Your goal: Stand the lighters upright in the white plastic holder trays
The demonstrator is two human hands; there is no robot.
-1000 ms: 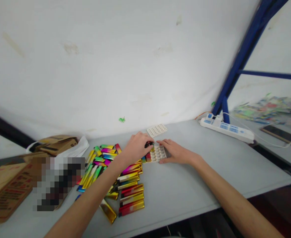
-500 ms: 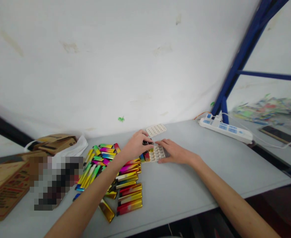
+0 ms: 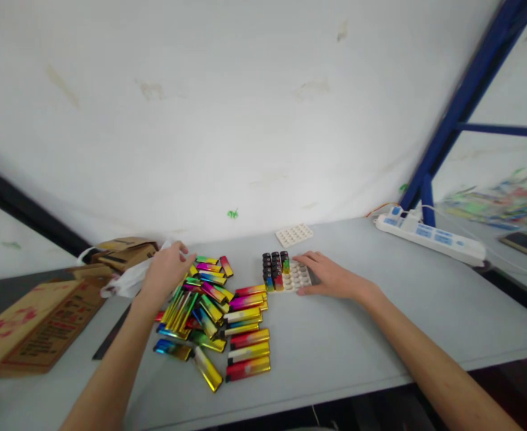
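Note:
My left hand [image 3: 169,269] is over the back left of a heap of shiny multicoloured lighters [image 3: 207,299], its fingers apart and nothing seen in them. My right hand [image 3: 326,274] rests with spread fingers at the right edge of a white tray with holes [image 3: 300,278]. Black-topped lighters [image 3: 272,263] stand upright in the tray's left part. Between heap and tray, several lighters [image 3: 248,338] lie side by side in a column running toward the table's front edge.
A second white tray [image 3: 294,234] lies near the wall. Cardboard boxes [image 3: 43,323] and a white plastic bag [image 3: 131,280] are at the left. A white power strip [image 3: 429,236] lies at the right beside a blue metal frame [image 3: 452,108].
My left hand has moved left from the tray to the heap, and the dark-topped item it held is gone from it. My right hand has stayed at the tray. The view has shifted slightly left.

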